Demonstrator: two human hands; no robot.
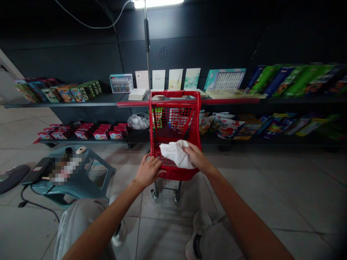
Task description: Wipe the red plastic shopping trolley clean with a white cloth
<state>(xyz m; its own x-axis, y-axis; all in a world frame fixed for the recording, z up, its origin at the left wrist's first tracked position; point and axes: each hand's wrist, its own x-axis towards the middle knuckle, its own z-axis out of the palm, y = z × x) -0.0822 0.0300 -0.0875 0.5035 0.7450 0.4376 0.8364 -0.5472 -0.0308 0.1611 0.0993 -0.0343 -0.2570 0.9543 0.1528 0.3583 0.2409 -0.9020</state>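
Observation:
A small red plastic shopping cart (176, 174) stands on the floor between my legs, its handle at the far side. My left hand (149, 170) grips the near left rim, with the fingers over the edge. In my right hand (197, 157) is a crumpled white cloth (177, 153), bunched up at the near right part of the basket. The cloth hides part of the mesh floor. From this angle I cannot tell exactly where it touches the cart.
Behind the cart runs a dark shelf (97, 103) with snack bags (230, 126), small boxes (73, 94) and cards (176, 78). A thin metal pole (148, 65) rises behind the cart. To the left stands a blue-grey stool (89, 177) with a cabled device on it.

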